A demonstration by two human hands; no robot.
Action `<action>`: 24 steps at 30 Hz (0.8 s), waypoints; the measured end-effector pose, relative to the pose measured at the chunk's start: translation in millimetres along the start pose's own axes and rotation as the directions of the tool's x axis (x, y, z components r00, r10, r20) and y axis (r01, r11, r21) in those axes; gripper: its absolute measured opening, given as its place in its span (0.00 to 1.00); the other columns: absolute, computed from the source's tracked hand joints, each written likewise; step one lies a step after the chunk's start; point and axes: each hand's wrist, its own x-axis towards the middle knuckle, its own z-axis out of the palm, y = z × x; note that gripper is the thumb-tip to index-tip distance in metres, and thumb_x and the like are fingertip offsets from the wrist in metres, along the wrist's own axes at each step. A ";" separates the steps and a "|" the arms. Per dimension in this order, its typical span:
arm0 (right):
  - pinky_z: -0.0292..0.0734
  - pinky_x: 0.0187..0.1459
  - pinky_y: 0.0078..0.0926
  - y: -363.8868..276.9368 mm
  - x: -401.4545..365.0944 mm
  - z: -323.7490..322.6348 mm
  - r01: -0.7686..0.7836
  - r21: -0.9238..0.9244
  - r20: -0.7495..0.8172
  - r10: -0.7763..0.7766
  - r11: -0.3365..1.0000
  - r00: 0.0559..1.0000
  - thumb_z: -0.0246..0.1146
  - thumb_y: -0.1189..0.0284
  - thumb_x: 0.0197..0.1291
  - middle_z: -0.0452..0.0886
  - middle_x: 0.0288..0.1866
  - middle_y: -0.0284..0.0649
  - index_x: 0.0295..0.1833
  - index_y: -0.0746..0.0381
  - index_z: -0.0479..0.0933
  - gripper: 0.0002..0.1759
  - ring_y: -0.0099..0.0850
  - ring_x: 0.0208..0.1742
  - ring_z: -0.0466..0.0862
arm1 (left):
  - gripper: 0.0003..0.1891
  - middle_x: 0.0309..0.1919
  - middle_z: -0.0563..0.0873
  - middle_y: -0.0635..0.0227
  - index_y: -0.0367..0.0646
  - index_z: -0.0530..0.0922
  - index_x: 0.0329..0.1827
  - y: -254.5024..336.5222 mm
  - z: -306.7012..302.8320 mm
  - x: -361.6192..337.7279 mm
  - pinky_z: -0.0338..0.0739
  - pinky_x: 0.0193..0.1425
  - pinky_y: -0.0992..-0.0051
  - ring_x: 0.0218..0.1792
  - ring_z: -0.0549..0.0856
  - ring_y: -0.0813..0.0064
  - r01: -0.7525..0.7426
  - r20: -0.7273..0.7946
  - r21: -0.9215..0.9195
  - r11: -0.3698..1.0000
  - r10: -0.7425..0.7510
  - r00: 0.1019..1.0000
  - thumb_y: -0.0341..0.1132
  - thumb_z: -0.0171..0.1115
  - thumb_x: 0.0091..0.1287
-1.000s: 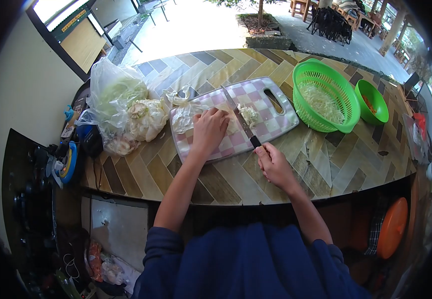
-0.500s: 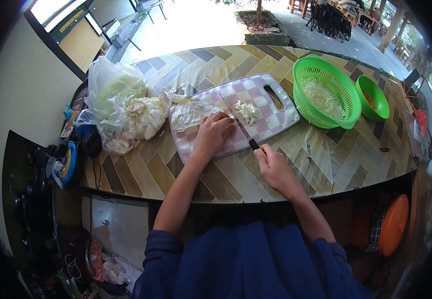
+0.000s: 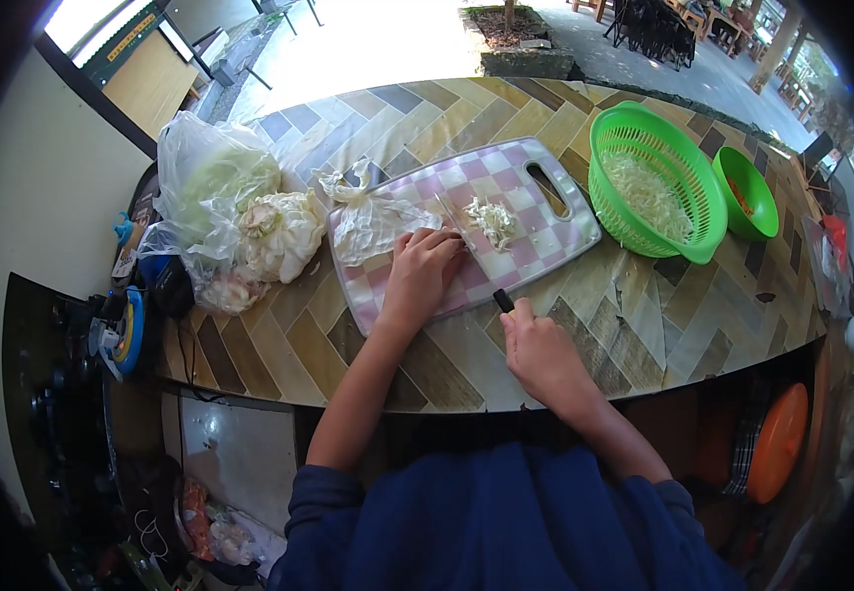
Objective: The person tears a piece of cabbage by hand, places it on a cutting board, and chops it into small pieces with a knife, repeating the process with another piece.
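Observation:
A pink and white checked cutting board (image 3: 525,231) lies on the table. My right hand (image 3: 535,347) is closed round the black handle of a knife (image 3: 478,258), whose blade rests across the board. Left of the blade, my left hand (image 3: 425,271) presses down with its fingers together; what lies beneath them is mostly hidden. Chopped white pieces (image 3: 491,223) form a small pile right of the blade. Pale, crumpled leaves (image 3: 376,225) spread over the board's left part, close to my left fingertips.
A green strainer (image 3: 708,202) with pale shreds and a green bowl (image 3: 764,207) with orange bits stand at the right. Left of the board are a whole cabbage-like head (image 3: 284,234) and a clear plastic bag (image 3: 191,158). An orange round object (image 3: 780,443) is below, right.
The view has shifted slightly. My right hand and the knife handle are a little lower and nearer to me; my left hand stays in about the same place on the board.

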 end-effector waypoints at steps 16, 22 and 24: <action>0.68 0.33 0.47 27.3 34.2 -13.6 -0.024 0.422 0.013 0.021 0.906 1.000 0.48 0.60 0.72 0.76 0.24 0.57 0.35 0.70 0.71 0.23 0.55 0.29 0.78 | 0.07 0.44 0.86 0.64 0.40 0.84 0.39 6.3 7.8 -1.7 0.72 0.54 0.65 0.48 0.82 0.63 0.061 -0.085 -0.082 0.995 -0.068 0.994 0.32 0.62 0.62; 0.68 0.30 0.41 14.1 14.0 -12.2 -0.004 0.318 -0.035 0.016 0.948 0.999 0.47 0.61 0.73 0.73 0.20 0.54 0.35 0.69 0.70 0.21 0.49 0.25 0.76 | 0.08 0.45 0.87 0.63 0.39 0.84 0.41 8.2 4.9 -0.9 0.74 0.55 0.64 0.48 0.83 0.61 0.067 -0.071 -0.088 0.994 -0.074 0.995 0.29 0.64 0.59; 0.68 0.31 0.45 9.4 9.3 -12.8 -0.013 0.287 -0.030 0.023 0.958 0.999 0.47 0.61 0.73 0.74 0.23 0.58 0.35 0.69 0.69 0.21 0.55 0.28 0.77 | 0.09 0.45 0.87 0.62 0.38 0.84 0.41 9.0 3.8 -0.6 0.74 0.55 0.64 0.49 0.83 0.60 0.066 -0.068 -0.084 0.994 -0.072 0.995 0.28 0.65 0.57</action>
